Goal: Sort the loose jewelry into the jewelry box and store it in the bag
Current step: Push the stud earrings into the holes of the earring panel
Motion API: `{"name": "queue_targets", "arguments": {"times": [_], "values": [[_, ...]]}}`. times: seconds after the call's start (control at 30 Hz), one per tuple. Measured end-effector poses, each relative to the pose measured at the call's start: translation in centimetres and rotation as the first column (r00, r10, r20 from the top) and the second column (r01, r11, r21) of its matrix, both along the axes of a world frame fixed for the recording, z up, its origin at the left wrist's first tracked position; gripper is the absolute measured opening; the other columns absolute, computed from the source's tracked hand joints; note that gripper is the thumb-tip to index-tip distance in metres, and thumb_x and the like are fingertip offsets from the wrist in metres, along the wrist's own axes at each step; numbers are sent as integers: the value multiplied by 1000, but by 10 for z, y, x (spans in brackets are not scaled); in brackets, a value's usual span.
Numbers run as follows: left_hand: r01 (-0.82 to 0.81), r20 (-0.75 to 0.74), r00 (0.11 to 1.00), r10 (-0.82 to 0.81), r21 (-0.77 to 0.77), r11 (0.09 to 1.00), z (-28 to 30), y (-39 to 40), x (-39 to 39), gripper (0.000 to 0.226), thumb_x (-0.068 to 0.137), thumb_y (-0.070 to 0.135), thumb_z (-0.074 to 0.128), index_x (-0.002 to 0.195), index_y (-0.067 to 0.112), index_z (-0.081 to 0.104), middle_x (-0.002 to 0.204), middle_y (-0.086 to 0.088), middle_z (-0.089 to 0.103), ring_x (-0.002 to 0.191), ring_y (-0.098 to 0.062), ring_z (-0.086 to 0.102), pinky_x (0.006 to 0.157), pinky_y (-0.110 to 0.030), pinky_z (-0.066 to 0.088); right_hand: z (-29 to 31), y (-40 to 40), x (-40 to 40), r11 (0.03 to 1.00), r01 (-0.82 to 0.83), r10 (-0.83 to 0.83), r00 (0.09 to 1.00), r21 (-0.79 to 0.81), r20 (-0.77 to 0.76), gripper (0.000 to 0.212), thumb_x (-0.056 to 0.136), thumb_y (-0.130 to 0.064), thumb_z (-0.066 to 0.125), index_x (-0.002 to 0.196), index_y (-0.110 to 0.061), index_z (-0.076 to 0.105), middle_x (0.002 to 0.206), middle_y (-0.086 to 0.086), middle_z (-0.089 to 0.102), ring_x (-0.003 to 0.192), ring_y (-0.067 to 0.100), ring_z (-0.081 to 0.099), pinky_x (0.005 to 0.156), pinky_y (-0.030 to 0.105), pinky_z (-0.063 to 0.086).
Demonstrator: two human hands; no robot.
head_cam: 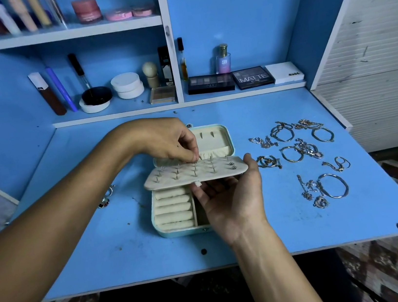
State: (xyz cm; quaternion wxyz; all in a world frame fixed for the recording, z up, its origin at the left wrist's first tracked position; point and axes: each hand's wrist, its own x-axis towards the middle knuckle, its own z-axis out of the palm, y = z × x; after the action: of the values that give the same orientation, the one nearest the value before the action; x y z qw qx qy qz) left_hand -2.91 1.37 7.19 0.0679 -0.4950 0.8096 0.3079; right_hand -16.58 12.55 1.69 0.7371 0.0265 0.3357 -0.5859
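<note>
A blue surface (280,229) is seen below blue shelves (74,33) on which cosmetics, a perfume bottle (223,59) and eyeshadow palettes (230,80) are kept. In the middle of the surface a pale jewelry box (178,231) is laid open, its lid (216,135) folded back on the far side and its cream ring rolls (174,208) exposed in the left part of the base. A cream padded earring panel (196,174) is held roughly level above the base, and it is supported from beneath and at its right edge by the right hand (232,197), whose fingers are spread nearly straight under it. Several earring posts are seen standing up from the panel. The left hand (168,139) is brought down over the panel's far edge, and a small stud is pinched between its thumb and fingertips; the stud itself is too small to be made out. Loose jewelry (303,154), bangles, chains and pendants, is spread on the surface to the right of the box, well apart from it, and a few small pieces (106,198) are left near its left side.
</note>
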Motion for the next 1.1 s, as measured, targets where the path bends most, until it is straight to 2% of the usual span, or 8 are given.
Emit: {"name": "queue_targets", "arguments": {"times": [0.13, 0.47, 0.6, 0.7, 0.77, 0.9, 0.97, 1.1], "values": [[9, 13, 1000, -9, 11, 1000, -1, 0, -1, 5, 90, 28, 68, 90, 29, 73, 77, 28, 68, 73, 11, 60, 74, -16, 43, -1, 0, 0, 1000, 20, -20, 1000, 3, 8, 53, 99, -55, 42, 106, -11, 70, 88, 12, 74, 85, 26, 69, 77, 39, 55], [-23, -23, 999, 23, 0, 1000, -3, 5, 0, 5, 91, 28, 68, 89, 30, 72, 71, 27, 66, 65, 10, 57, 65, -12, 41, 0, -1, 0, 1000, 15, -15, 1000, -4, 17, 56, 99, -56, 42, 111, -10, 71, 93, 13, 74, 87, 27, 69, 84, 41, 56], [-69, -124, 990, 64, -35, 997, -7, 11, 5, 6, 90, 26, 69, 88, 31, 72, 79, 13, 71, 66, 0, 59, 70, -23, 47, 1, -1, 0, 1000, 2, -2, 1000, -1, 14, 59, 98, -58, 42, 114, -8, 69, 95, 14, 75, 91, 29, 69, 88, 43, 55], [-124, -230, 968, 104, -74, 990, -7, 18, 13, 10, 92, 21, 66, 93, 29, 72, 92, 6, 73, 86, -16, 65, 84, -33, 51, 1, -1, 0, 1000, 1, -1, 1000, -1, 12, 60, 98, -59, 42, 114, -9, 69, 96, 15, 75, 91, 29, 69, 88, 44, 55], [-137, -314, 944, 104, -85, 987, -3, 24, 18, 8, 92, 21, 67, 96, 26, 72, 96, 7, 73, 94, -12, 65, 90, -31, 51, 0, -1, 0, 1000, 1, -1, 1000, 1, 11, 61, 97, -60, 42, 116, -9, 69, 96, 14, 75, 91, 29, 70, 86, 43, 55], [-104, -450, 889, 89, -9, 995, 10, 45, 24, 19, 81, 27, 74, 95, 16, 70, 93, 4, 71, 76, 3, 63, 68, -12, 47, -1, -2, 0, 1000, -11, 11, 1000, 6, 7, 64, 97, -62, 40, 120, -9, 68, 97, 14, 75, 88, 27, 71, 79, 40, 55], [-81, -453, 889, 62, -22, 997, 12, 53, 28, 28, 74, 35, 80, 94, 18, 70, 95, 4, 70, 80, 1, 63, 71, -20, 51, -1, -2, 1, 1000, -12, 12, 1000, 5, 3, 65, 97, -62, 40, 120, -9, 68, 99, 14, 75, 87, 28, 71, 78, 39, 56], [-64, -421, 907, 25, -78, 995, 9, 63, 35, 36, 65, 52, 82, 92, 32, 70, 101, 9, 68, 104, -12, 61, 93, -46, 50, -1, -1, 1, 1000, -5, 5, 1000, -6, 0, 64, 97, -62, 40, 121, -9, 67, 101, 15, 75, 89, 29, 71, 79, 40, 56]]}}
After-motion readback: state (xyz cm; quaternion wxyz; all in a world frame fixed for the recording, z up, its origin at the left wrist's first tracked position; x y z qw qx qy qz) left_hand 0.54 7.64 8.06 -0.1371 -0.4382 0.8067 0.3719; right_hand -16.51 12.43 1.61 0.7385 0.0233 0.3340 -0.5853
